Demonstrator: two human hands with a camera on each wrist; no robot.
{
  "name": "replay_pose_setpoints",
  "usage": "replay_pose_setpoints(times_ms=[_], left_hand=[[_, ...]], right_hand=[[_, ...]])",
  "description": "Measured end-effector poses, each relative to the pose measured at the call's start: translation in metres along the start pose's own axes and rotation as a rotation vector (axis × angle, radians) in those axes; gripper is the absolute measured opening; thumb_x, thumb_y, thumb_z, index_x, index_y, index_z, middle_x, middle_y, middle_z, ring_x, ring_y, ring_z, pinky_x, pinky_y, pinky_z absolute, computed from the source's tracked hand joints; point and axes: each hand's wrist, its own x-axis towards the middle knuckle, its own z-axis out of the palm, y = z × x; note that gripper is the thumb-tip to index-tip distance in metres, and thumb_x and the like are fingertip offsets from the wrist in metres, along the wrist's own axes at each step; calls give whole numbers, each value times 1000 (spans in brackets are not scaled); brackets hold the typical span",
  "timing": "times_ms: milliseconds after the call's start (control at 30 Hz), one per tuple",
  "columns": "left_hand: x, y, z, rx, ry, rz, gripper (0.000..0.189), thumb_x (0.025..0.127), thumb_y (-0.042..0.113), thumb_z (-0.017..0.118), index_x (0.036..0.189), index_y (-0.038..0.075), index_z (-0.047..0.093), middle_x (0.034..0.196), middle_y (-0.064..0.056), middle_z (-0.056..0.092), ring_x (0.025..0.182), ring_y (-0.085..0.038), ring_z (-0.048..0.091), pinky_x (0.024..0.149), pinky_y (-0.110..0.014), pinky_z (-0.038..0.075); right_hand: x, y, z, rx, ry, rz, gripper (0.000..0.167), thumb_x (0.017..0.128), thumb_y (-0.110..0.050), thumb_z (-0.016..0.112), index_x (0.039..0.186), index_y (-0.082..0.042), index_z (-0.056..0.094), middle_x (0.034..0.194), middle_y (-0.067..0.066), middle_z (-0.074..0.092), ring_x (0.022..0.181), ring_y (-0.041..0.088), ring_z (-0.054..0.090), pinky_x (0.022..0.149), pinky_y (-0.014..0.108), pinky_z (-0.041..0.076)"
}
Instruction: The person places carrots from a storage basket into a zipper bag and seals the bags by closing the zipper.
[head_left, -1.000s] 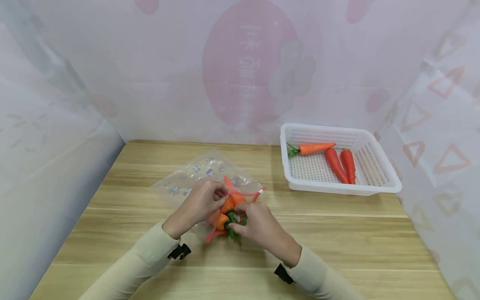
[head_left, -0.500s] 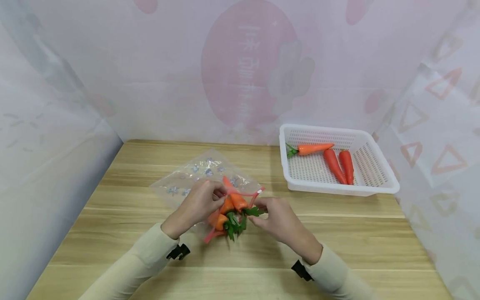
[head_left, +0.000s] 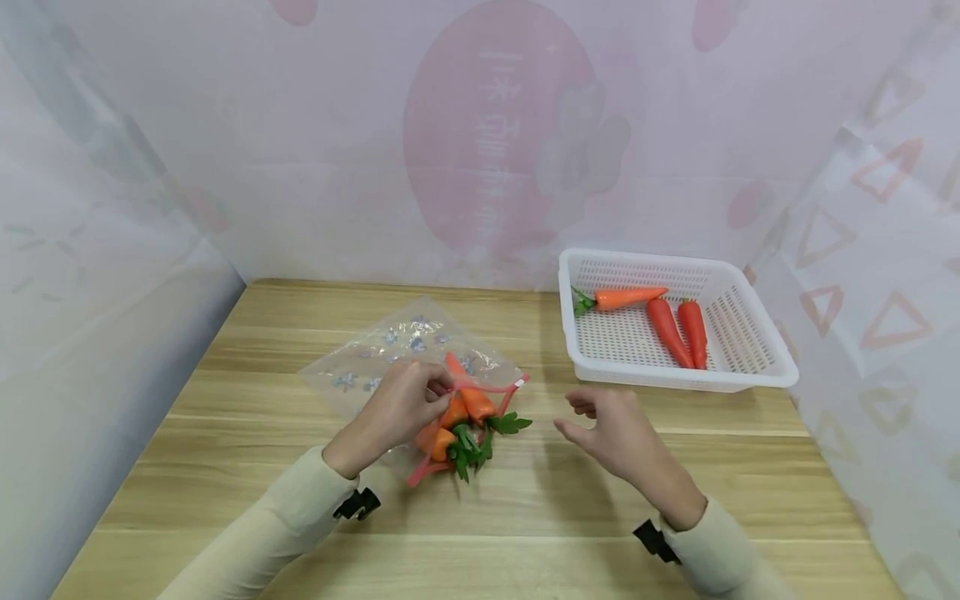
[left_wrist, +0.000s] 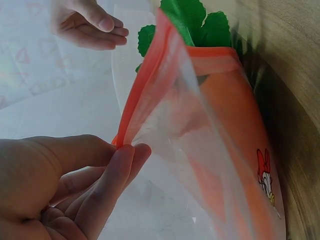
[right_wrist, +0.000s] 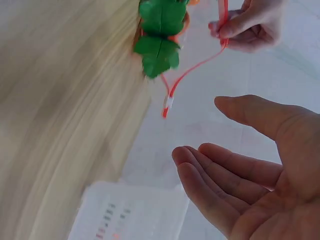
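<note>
A clear zip bag (head_left: 390, 346) with a red zip edge and small printed figures lies on the table, its mouth spread apart. My left hand (head_left: 401, 404) pinches the upper zip edge between thumb and fingers, plainly seen in the left wrist view. Inside the bag are orange carrots (head_left: 477, 404), their green leaves (head_left: 468, 450) sticking out of the mouth. To the right of the bag my right hand (head_left: 618, 433) is in the air, holding nothing, thumb and fingers apart. The carrots' lower ends are partly hidden by the bag and left hand.
A white perforated basket (head_left: 678, 383) stands at the back right of the wooden table (head_left: 480, 550). It holds an orange carrot (head_left: 626, 298) with leaves and two red carrot-shaped vegetables (head_left: 670, 332). Printed cloth walls (head_left: 337, 192) enclose the table's back and sides.
My right hand has let go of the carrot leaves at the bag mouth and moved right, away from the bag. The left hand keeps its pinch on the zip edge.
</note>
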Motion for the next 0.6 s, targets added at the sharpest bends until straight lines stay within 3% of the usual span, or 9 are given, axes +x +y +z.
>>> replay_pose_setpoints(times_ms=[600], left_hand=[[-1, -1, 0, -5, -8, -8, 9, 90, -4, 73, 97, -2, 79, 92, -10, 80, 80, -13, 75, 70, -24, 64]], right_hand=[[-9, 45, -80, -110, 86, 25, 35, 87, -15, 86, 112, 8, 76, 107, 25, 79, 92, 39, 79, 81, 52, 66]])
